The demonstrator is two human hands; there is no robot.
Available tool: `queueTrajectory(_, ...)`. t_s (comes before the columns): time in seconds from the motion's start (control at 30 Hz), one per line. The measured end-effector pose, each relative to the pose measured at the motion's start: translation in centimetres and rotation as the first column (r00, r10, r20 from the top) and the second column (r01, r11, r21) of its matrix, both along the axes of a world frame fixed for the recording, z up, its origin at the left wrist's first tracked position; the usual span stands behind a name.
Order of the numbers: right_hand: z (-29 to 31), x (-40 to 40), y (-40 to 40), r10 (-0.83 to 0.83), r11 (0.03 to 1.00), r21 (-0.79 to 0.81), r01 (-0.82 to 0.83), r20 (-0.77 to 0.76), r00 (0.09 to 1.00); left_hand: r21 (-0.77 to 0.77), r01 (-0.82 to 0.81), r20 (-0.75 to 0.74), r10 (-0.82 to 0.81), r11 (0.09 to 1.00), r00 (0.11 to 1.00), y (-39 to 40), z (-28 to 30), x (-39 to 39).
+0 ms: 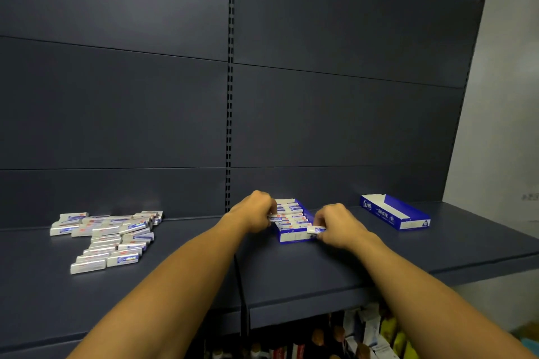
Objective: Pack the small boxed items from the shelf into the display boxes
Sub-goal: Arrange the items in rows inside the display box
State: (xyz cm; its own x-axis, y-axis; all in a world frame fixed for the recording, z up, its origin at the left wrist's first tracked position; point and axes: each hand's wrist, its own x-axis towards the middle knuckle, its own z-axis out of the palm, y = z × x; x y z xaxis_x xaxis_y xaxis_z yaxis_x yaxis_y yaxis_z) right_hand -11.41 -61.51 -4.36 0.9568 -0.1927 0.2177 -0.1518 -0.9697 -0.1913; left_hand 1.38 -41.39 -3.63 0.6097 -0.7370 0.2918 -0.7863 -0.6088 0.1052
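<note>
Small boxes (106, 237) mid-packing: my left hand (256, 213) pinches one over the display box (293, 236), right hand (335, 227) pinches another; next, seat both.

Bare shelf (204, 265) between loose boxes (108, 237) and display box (293, 236)
</note>
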Motion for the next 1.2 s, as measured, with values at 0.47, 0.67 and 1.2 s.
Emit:
queueTrajectory(0.47,1.2,9.6,-4.3,0.036,0.999,0.037,-0.036,0.012,0.999,0.009,-0.015,-0.005,0.016,1.000,1.000,-4.0,0.6,7.0)
queueTrajectory(0.67,0.6,12.1,-5.3,0.092,0.995,0.031,-0.092,0.016,0.996,0.022,-0.053,-0.025,0.053,0.998,0.998,-5.5,0.2,7.8)
queueTrajectory(1.2,0.1,15.3,-6.5,0.327,0.945,-0.004,-0.327,-0.024,0.945,0.015,-0.181,-0.136,0.181,0.983,0.974,-7.7,-1.1,7.0)
